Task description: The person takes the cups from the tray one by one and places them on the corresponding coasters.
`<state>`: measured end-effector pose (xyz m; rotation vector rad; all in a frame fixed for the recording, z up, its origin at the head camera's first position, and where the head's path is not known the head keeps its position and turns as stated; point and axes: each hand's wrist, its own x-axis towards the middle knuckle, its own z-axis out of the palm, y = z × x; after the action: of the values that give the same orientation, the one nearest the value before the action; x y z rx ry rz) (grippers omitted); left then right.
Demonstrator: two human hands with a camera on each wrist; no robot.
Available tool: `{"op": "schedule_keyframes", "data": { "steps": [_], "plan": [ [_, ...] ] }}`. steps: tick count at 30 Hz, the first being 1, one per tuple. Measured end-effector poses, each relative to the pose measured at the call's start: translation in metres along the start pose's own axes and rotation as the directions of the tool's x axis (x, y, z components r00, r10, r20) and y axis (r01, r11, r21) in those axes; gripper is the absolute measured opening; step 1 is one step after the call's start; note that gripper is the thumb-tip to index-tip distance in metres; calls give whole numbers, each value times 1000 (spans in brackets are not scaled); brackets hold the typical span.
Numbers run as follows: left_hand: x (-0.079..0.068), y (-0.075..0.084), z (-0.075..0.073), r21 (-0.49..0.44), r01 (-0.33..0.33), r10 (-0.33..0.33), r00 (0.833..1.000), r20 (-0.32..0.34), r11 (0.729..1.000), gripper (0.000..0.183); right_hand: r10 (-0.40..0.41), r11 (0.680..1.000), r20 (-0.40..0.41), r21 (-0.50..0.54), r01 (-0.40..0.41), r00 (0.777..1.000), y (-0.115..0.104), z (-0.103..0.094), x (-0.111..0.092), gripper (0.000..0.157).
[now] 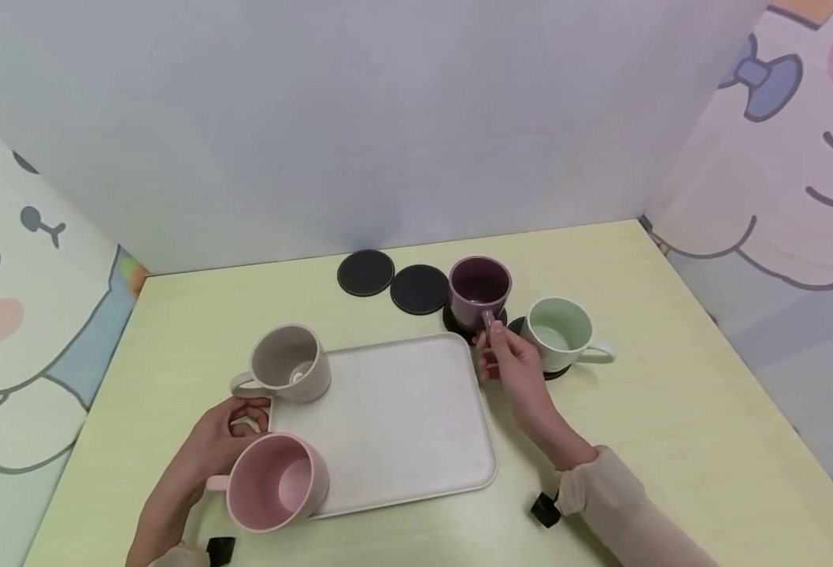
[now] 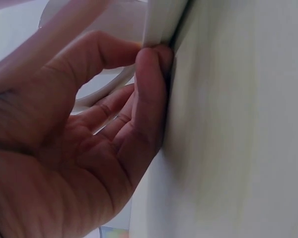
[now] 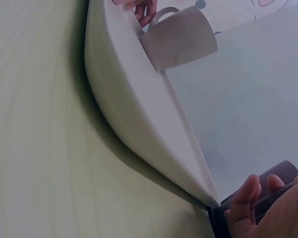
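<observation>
at the far right corner of the white tray (image 1: 402, 409), the right hand (image 1: 512, 366) pinches the handle of the purple mug (image 1: 480, 290), which stands on a black coaster (image 1: 459, 324) on the desk (image 1: 671, 409). just to its right the green mug (image 1: 561, 331) sits on its own coaster, handle pointing right. two bare coasters (image 1: 365, 272) lie further left along the far edge.

at the tray's left edge, the left hand (image 1: 218, 441) curls its fingers (image 2: 151, 89) around the tray's rim, between the beige mug (image 1: 292, 364) at the far left corner and the pink mug (image 1: 278, 480) at the near left corner; the pink mug's handle lies against the hand, though i cannot tell whether it is gripped too.

to do this well, as i judge it, the purple mug should rest centred on its coaster before the pinch loosens, with the wrist drawn straight back so it clears the green mug close by. the left hand should keep the tray flat so the two mugs don't slide.
</observation>
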<state>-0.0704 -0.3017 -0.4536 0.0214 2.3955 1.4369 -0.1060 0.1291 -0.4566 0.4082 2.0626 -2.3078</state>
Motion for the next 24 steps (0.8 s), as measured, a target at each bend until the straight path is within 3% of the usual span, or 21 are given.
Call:
{"op": "schedule_keyframes", "data": {
  "steps": [8, 12, 16, 19, 24],
  "plan": [
    [0, 0, 1, 3, 6, -6, 1000, -9, 1000, 52, 39, 995, 50, -91, -35, 998, -2, -3, -2, 54],
    [2, 0, 3, 6, 17, -17, 1000, -16, 1000, 51, 58, 984, 95, -176, -40, 994, -4, -12, -9, 46],
    [4, -2, 3, 11, 23, -23, 1000, -8, 1000, 52, 18, 959, 168, -283, 31, 986, -8, -27, -26, 39],
    [3, -4, 0, 10, 18, -18, 1000, 19, 1000, 54, -26, 922, 205, -373, 102, 978, -12, -40, -44, 35],
    [2, -8, -5, 8, 11, -11, 998, 60, 1000, 57, -117, 872, 152, -456, 175, 981, -18, -63, -68, 21]
  ]
}}
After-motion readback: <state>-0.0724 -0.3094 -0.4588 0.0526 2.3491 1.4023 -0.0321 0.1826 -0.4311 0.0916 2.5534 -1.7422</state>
